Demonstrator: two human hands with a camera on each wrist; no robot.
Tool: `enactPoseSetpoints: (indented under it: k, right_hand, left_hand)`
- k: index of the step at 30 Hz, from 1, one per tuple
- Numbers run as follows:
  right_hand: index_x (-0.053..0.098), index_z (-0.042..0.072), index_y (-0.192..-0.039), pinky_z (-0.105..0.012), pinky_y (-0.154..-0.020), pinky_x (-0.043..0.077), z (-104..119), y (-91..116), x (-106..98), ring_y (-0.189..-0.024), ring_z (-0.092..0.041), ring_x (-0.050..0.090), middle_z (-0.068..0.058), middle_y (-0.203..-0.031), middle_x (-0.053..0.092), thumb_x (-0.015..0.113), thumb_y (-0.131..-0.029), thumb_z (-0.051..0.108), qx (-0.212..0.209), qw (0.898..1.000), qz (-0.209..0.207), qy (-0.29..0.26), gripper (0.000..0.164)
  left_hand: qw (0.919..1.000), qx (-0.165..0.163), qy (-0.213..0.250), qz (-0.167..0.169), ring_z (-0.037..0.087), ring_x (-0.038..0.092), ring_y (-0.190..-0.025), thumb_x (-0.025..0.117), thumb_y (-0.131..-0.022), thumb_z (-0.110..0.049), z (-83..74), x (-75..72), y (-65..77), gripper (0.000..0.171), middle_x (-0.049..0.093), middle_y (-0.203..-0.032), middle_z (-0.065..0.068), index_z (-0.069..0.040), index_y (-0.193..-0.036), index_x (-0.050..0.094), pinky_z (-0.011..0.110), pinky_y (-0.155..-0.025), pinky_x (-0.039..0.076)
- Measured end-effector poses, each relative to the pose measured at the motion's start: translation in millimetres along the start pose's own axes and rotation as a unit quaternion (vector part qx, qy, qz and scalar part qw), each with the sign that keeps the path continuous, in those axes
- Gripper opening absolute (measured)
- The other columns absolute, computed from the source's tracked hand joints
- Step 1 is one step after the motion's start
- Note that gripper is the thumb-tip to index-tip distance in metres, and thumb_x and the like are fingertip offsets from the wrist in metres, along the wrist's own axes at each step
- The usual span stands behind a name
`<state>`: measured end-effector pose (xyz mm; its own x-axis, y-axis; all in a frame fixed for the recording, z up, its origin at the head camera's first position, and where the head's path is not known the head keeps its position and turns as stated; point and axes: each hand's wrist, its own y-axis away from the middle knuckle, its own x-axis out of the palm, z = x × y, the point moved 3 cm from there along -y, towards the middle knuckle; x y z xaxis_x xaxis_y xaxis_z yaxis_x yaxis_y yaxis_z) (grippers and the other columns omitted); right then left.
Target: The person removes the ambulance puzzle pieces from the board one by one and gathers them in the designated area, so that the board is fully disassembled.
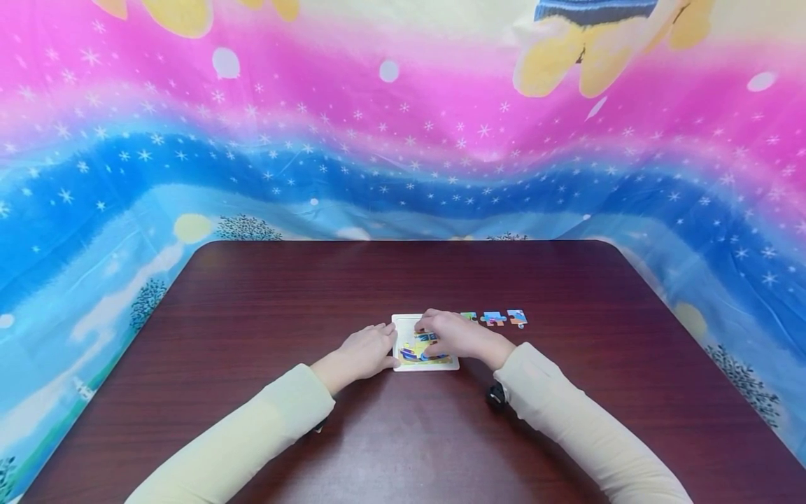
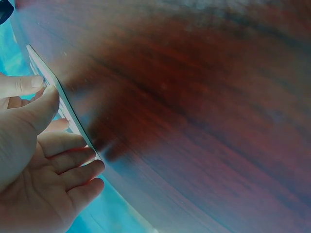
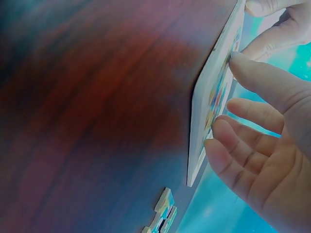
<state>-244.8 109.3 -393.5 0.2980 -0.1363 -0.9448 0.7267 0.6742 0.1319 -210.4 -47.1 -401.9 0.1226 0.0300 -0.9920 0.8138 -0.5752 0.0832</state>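
A small white-framed jigsaw board (image 1: 406,332) lies on the table, with a colourful boat picture partly filled in. My left hand (image 1: 366,350) rests along the board's left edge, fingers fairly straight; the left wrist view shows its thumb and fingertips at the edge of the board (image 2: 73,116). Over the board's right part reaches my right hand (image 1: 458,334), covering some of the picture. In the right wrist view its thumb and fingertips touch the face of the board (image 3: 198,121), spread apart, with no loose piece visible between them.
Several loose jigsaw pieces (image 1: 494,318) lie in a row just right of the board, partly behind the right hand. The dark wooden table (image 1: 283,294) ends at a patterned cloth backdrop (image 1: 403,154).
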Motion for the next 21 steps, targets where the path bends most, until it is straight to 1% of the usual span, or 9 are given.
enactPoseSetpoints:
  k: [4,10,17,21]
  right_hand:
    - [0.062,0.007,-0.117,-0.031,-0.084,0.048,-0.3,-0.3,0.5,-0.1,-0.016,0.055,-0.006,-0.112,0.057,0.075,-0.077,0.021,0.0,1.0,0.002,0.001,0.044]
    - [0.06,0.007,-0.118,-0.027,-0.074,0.049,-2.0,-0.6,2.6,-0.087,-0.013,0.054,-0.004,-0.106,0.055,0.075,-0.077,0.02,-0.012,1.0,-0.005,0.002,0.045]
    - [0.055,0.006,-0.126,-0.028,-0.077,0.049,-1.9,-2.5,2.5,-0.091,-0.012,0.055,-0.003,-0.11,0.056,0.076,-0.076,0.018,-0.001,1.0,0.005,-0.012,0.055]
    - [0.055,0.007,-0.126,-0.028,-0.075,0.049,-1.6,-1.5,2.2,-0.089,-0.012,0.054,-0.004,-0.11,0.053,0.076,-0.077,0.018,0.001,1.0,0.002,-0.022,0.055]
  left_hand:
    - [1.0,-0.002,-0.001,0.001,0.031,0.044,-0.122,0.065,-0.085,-0.033,-0.1,-0.4,0.3,0.054,0.047,-0.133,0.018,0.004,-0.123,0.053,0.038,-0.103,0.033]
    - [1.0,-0.002,-0.001,0.006,0.031,0.043,-0.123,0.064,-0.086,-0.033,-0.3,-1.1,0.5,0.054,0.047,-0.133,0.017,0.004,-0.124,0.052,0.037,-0.103,0.033]
    - [1.0,-0.001,0.0,0.006,0.031,0.043,-0.123,0.064,-0.086,-0.033,-0.7,-2.1,0.6,0.054,0.047,-0.133,0.018,0.004,-0.124,0.052,0.038,-0.103,0.033]
    - [1.0,0.0,0.003,0.003,0.031,0.043,-0.122,0.064,-0.086,-0.032,-0.7,-2.0,0.4,0.053,0.047,-0.133,0.018,0.004,-0.123,0.053,0.038,-0.103,0.033]
